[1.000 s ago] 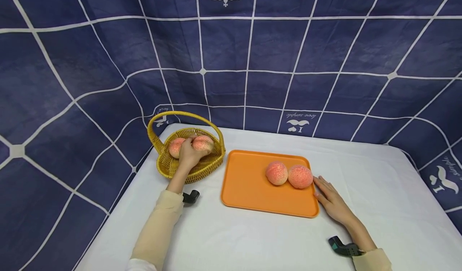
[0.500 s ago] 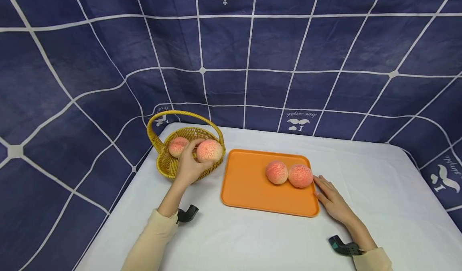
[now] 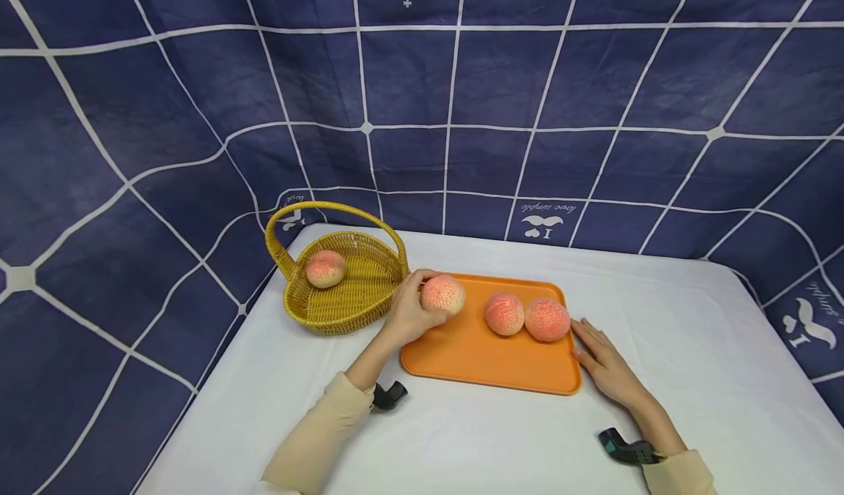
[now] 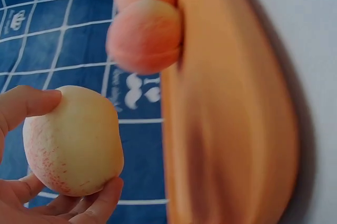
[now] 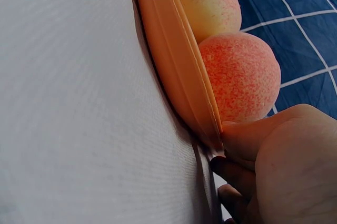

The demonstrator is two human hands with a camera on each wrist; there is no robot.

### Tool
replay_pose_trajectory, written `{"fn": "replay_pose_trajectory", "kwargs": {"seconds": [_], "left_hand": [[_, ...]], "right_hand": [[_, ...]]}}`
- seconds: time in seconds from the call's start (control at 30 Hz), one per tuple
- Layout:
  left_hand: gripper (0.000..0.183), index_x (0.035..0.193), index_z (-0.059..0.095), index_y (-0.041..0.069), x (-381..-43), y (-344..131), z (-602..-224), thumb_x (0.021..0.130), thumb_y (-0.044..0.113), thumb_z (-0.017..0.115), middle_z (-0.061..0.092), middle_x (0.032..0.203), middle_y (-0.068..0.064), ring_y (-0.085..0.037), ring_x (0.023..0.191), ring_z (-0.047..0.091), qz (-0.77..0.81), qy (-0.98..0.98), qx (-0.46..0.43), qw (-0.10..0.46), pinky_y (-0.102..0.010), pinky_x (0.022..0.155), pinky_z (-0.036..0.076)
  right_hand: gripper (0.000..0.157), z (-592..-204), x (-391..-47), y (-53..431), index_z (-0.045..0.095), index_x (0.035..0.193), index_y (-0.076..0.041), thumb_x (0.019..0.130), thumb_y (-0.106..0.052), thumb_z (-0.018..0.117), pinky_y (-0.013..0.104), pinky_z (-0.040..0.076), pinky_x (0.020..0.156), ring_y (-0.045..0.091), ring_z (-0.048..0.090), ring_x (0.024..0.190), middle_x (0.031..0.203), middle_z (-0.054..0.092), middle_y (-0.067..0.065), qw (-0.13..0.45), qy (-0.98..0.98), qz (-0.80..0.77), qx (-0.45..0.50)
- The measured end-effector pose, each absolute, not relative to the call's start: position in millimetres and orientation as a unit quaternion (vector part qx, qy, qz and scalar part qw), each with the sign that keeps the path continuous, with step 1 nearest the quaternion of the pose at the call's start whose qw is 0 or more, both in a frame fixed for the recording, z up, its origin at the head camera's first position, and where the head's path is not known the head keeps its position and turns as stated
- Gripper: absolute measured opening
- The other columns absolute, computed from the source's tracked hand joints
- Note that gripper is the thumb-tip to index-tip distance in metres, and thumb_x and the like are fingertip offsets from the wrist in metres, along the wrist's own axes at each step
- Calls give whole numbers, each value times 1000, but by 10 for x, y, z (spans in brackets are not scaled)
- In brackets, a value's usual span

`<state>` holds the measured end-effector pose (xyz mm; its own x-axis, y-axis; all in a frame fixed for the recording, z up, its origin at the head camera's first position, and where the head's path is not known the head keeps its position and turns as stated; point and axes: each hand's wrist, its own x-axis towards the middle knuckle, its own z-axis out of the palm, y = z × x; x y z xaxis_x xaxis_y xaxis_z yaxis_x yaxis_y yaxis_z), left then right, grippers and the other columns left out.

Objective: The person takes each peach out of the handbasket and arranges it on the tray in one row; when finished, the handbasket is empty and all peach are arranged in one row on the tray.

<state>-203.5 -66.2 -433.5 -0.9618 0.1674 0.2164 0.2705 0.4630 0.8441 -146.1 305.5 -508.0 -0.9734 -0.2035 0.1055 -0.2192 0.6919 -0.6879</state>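
My left hand (image 3: 409,315) holds a pink and cream peach (image 3: 443,293) above the left part of the orange tray (image 3: 488,367). In the left wrist view, the thumb and fingers grip that peach (image 4: 79,142) from opposite sides. Two more peaches, one (image 3: 505,314) beside the other (image 3: 547,320), sit toward the right of the tray, apparently touching. My right hand (image 3: 609,370) rests at the tray's right edge with fingers extended. Close up, its thumb touches the tray rim (image 5: 181,50) near the redder peach (image 5: 242,77).
Left of the tray stands a yellow woven basket (image 3: 343,324) with a tall arched handle (image 3: 336,206). One peach (image 3: 326,269) lies inside it, to the left. A white cloth (image 3: 475,436) covers the table, and a blue checked curtain (image 3: 501,85) hangs behind and to the left.
My left hand has lifted a peach out of the basket and carried it right, over the tray. One peach stays in the basket. The right hand has kept its place.
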Motion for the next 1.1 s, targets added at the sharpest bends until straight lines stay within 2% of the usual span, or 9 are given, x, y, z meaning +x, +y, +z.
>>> {"fn": "replay_pose_trajectory", "kwargs": {"seconds": [0.13,0.4,0.7,0.93,1.0,1.1], "left_hand": [[67,124,57,10,-2082,-511,-4472,64,11,87,59,120,-11,-30,113,54,-478,-869,-125,38,-50,98,41],[65,124,56,8,-2113,-374,-4625,66,8,86,55,124,-15,-31,115,52,-474,-872,-123,12,-49,99,44],[63,122,56,8,-2109,-321,-4679,67,9,86,57,123,-13,-29,114,55,-451,-881,-140,17,-47,98,47],[64,123,56,8,-2099,-304,-4701,67,10,86,57,124,-12,-30,114,56,-450,-881,-146,18,-48,98,47],[64,125,55,9,-2092,-298,-4704,68,11,86,57,125,-12,-30,115,55,-451,-881,-143,16,-49,99,46],[66,127,55,9,-2085,-292,-4709,69,12,86,56,127,-12,-31,117,55,-451,-881,-141,11,-49,100,45]], "right_hand": [[52,-5076,-1466,3047,35,148,2,103,-19,47,68,8,114,54,17,142,153,28,33,12,-919,376,117],[53,-5056,-1475,3035,34,149,2,103,-20,47,68,8,114,54,16,143,153,27,33,5,-920,375,112],[52,-5057,-1469,3024,35,148,3,103,-20,46,60,3,119,54,17,142,152,29,34,16,-918,376,122],[52,-5071,-1468,3038,35,148,2,103,-21,46,60,3,119,54,17,142,152,29,34,17,-918,377,121],[52,-5081,-1461,3044,36,148,2,103,-20,46,56,2,121,54,18,142,152,30,34,19,-919,376,122],[51,-5098,-1451,3052,36,148,3,103,-19,47,40,-1,124,54,20,141,151,31,34,26,-919,372,126]]}}
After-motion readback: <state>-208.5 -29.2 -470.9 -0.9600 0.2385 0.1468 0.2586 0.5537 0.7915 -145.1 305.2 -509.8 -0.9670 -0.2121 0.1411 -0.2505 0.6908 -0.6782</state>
